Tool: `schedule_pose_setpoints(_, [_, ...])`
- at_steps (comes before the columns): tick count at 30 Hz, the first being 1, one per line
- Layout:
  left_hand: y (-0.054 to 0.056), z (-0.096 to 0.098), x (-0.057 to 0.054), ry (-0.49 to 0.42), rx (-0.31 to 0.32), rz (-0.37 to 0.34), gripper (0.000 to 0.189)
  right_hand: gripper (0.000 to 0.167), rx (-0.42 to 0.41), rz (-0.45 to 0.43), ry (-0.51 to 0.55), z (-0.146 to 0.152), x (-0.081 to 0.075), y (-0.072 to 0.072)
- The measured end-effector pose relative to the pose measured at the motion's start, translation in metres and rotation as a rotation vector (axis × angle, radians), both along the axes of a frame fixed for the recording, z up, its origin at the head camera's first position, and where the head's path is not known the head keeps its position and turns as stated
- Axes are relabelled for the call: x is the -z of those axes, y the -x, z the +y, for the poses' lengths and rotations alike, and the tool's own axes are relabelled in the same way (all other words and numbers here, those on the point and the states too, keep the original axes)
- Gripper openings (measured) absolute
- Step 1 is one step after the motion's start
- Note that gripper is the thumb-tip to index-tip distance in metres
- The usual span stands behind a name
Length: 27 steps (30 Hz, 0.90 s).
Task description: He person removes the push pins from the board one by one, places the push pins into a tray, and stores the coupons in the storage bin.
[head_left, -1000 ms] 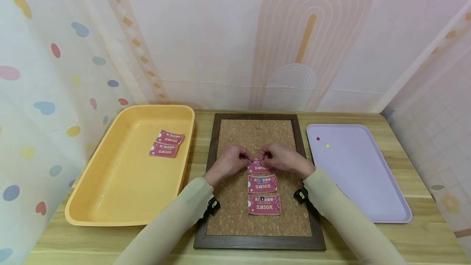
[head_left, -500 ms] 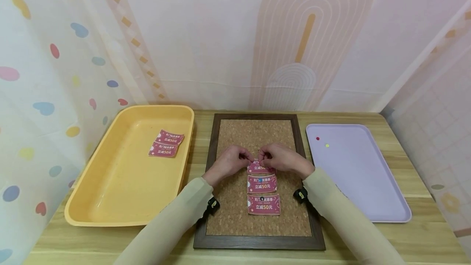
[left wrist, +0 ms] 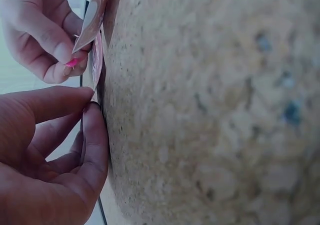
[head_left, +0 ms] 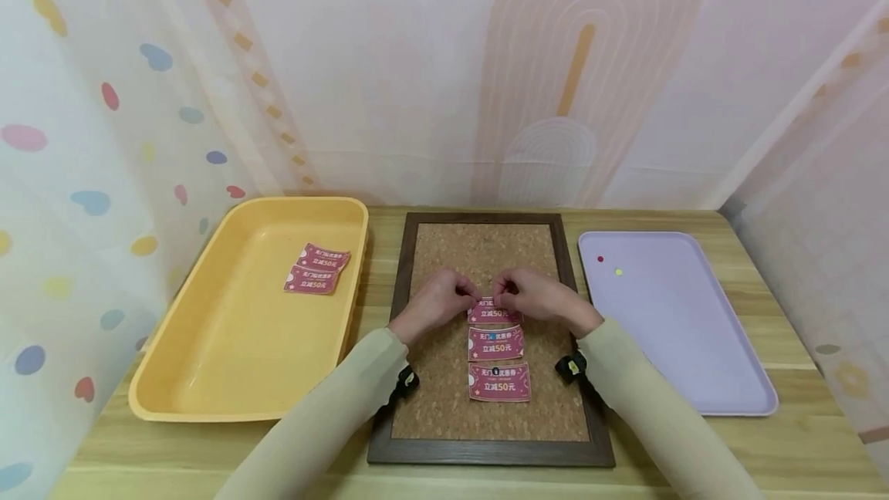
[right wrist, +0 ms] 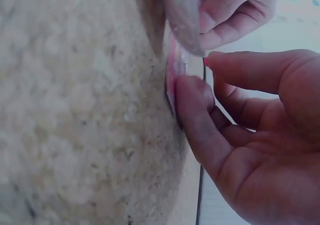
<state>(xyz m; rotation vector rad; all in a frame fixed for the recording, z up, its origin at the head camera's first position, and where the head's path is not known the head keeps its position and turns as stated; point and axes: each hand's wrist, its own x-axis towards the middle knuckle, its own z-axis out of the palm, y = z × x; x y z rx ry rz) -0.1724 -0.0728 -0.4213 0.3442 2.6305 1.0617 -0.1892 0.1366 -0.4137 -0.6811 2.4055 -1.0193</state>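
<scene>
A pink paper coupon (head_left: 495, 314), uppermost of three in a column, lies on the framed corkboard (head_left: 444, 407). My left hand (head_left: 436, 302) pinches its upper left edge between thumb and fingertip. Just to the right, my right hand (head_left: 536, 299) holds a small pink push pin (left wrist: 73, 62) at its fingertips, close over the coupon's upper edge. Below lie the middle coupon (head_left: 495, 347), bearing a blue pin (head_left: 493, 336), and the lowest coupon (head_left: 498, 386), bearing a black pin (head_left: 495, 370). The hands hide the top coupon's upper corners.
Two more pink coupons (head_left: 312, 281) lie overlapping in a yellow tray (head_left: 243, 361) on the left. At the right, a lilac tray (head_left: 681, 330) holds a red pin (head_left: 600, 259) and a yellow pin (head_left: 619, 272). A patterned curtain (head_left: 417, 83) hangs behind the wooden table (head_left: 799, 423).
The right hand's fingertips have shifted slightly right, widening the gap to the left fingertips. The left hand keeps its pinch on the coupon. The head view has tilted a little.
</scene>
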Motion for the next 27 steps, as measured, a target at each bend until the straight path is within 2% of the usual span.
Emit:
schedule_pose_setpoints(7, [-0.002,0.001,0.000,-0.019,-0.027,0.031,0.009,0.009,0.088,0.046,0.057,0.009,-0.005,-0.006])
schedule_pose_setpoints(12, [-0.005,0.000,-0.006,-0.079,-0.075,0.028,0.010,0.010,0.154,0.087,0.103,0.018,-0.011,-0.011])
schedule_pose_setpoints(17, [-0.009,-0.002,-0.011,-0.112,-0.088,0.035,0.013,0.011,0.189,0.123,0.138,0.028,-0.018,-0.016])
schedule_pose_setpoints(23, [-0.016,-0.007,-0.020,-0.095,-0.098,0.112,0.014,0.007,0.199,0.210,0.189,0.040,-0.024,-0.022])
schedule_pose_setpoints(27, [-0.019,-0.008,-0.025,-0.083,-0.103,0.160,0.014,0.005,0.213,0.233,0.199,0.047,-0.029,-0.026])
